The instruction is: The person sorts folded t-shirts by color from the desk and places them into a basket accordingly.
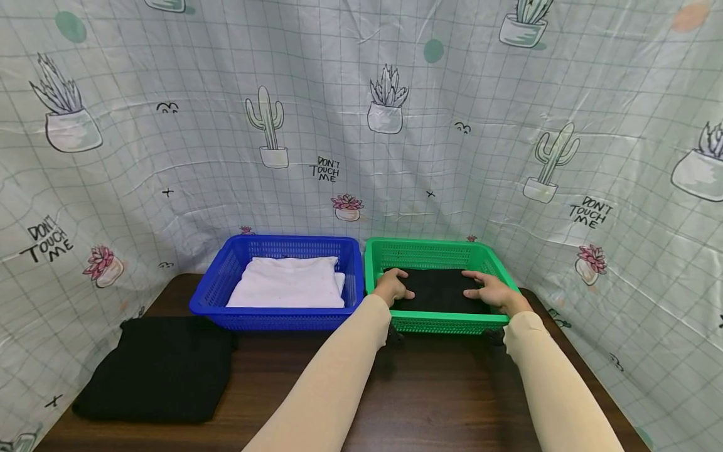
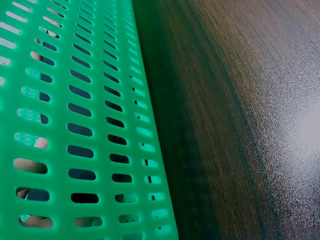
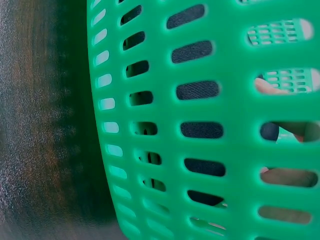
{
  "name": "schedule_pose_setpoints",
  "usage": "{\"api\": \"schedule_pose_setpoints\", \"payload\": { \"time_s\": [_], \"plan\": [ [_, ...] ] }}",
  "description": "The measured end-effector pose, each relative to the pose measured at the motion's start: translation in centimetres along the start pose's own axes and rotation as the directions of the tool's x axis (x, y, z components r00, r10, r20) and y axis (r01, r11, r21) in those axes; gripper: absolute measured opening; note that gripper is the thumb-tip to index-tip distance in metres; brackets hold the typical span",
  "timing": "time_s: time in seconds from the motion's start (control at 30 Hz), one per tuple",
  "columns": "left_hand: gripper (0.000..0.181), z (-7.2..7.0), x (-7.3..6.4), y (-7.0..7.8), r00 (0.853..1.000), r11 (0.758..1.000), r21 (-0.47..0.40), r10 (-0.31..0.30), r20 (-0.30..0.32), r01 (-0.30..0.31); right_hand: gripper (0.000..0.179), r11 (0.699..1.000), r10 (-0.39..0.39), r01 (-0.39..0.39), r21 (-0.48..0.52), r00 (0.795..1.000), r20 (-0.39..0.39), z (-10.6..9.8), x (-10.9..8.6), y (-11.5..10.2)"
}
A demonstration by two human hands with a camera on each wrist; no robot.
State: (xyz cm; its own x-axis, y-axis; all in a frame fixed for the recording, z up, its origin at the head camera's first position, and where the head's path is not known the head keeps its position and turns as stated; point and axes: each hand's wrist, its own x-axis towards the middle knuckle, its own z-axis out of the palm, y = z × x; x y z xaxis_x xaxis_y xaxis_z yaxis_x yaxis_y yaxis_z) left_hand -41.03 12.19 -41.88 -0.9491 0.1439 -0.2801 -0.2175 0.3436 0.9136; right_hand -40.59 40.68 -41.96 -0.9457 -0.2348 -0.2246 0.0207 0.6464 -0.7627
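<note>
Black cloth [image 1: 435, 292], flat and roughly rectangular, lies inside the green basket [image 1: 446, 316], between my two hands. My left hand [image 1: 392, 287] rests at its left edge with thumb and fingers spread apart, and my right hand [image 1: 494, 295] is at its right edge, its thumb likewise apart from the fingers. Through the slots, beside my right wrist, the fabric shows fine ribbed lines. My sleeves [image 1: 339, 370] are cream and smooth. The green basket looks like plastic, its walls pierced by rows of long, rounded slots. Just beside it, to the left, stands a blue basket [image 1: 277, 312], also perforated, holding folded white cloth [image 1: 288, 282]. Nearer me and further left, a second black cloth [image 1: 164, 370], matt and folded, lies on the worktop [image 1: 429, 389], whose dark wood grain carries a glossy sheen. Behind it all hangs a creased, pale sheet [image 1: 214, 50] printed with grid lines and potted plants
</note>
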Motion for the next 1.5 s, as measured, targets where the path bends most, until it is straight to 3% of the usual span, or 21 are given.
{"api": "schedule_pose_setpoints", "payload": {
  "time_s": [0.27,0.43,0.63,0.8,0.87,1.0,1.17,1.33,1.5],
  "plan": [
    [0.057,-0.1,-0.5,0.0,1.0,1.0,0.01,0.01,0.026,-0.01,0.073,1.0,0.002,-0.002,0.006,1.0,-0.005,0.1,0.0,0.2],
    [0.059,-0.7,-1.3,0.4,0.995,0.998,0.038,0.036,0.09,-0.04,0.072,1.0,-0.023,0.023,-0.006,1.0,-0.007,-0.1,-0.2,-0.5],
    [0.062,-1.8,-2.0,1.7,0.981,0.99,0.122,0.052,0.187,-0.075,0.062,0.981,-0.04,0.036,-0.193,0.999,-0.015,-0.7,-0.3,-2.2],
    [0.062,-3.8,-2.9,2.7,0.969,0.979,0.157,0.092,0.23,-0.13,0.057,0.946,-0.06,0.049,-0.321,0.998,-0.026,-1.0,-0.7,-4.4],
    [0.062,-5.0,-3.8,3.2,0.956,0.978,0.138,0.116,0.268,-0.157,0.055,0.93,-0.088,0.067,-0.36,0.995,-0.041,-1.0,-1.2,-5.2],
    [0.06,-7.8,-6.1,4.1,0.915,0.97,0.067,0.195,0.353,-0.233,0.052,0.914,-0.171,0.136,-0.383,0.983,-0.06,-0.5,-2.2,-7.1],
    [0.06,-12.3,-9.8,4.3,0.882,0.939,0.046,0.301,0.363,-0.34,0.054,0.917,-0.263,0.235,-0.322,0.964,-0.045,1.2,-3.7,-10.1],
    [0.06,-17.5,-14.2,3.3,0.878,0.911,0.07,0.368,0.307,-0.406,0.056,0.939,-0.306,0.294,-0.176,0.951,-0.045,3.9,-5.7,-13.3],
    [0.06,-23.5,-18.9,0.9,0.883,0.884,0.123,0.421,0.208,-0.45,0.055,0.937,-0.348,0.346,-0.039,0.937,-0.044,7.7,-8.0,-15.7]
  ]
}}
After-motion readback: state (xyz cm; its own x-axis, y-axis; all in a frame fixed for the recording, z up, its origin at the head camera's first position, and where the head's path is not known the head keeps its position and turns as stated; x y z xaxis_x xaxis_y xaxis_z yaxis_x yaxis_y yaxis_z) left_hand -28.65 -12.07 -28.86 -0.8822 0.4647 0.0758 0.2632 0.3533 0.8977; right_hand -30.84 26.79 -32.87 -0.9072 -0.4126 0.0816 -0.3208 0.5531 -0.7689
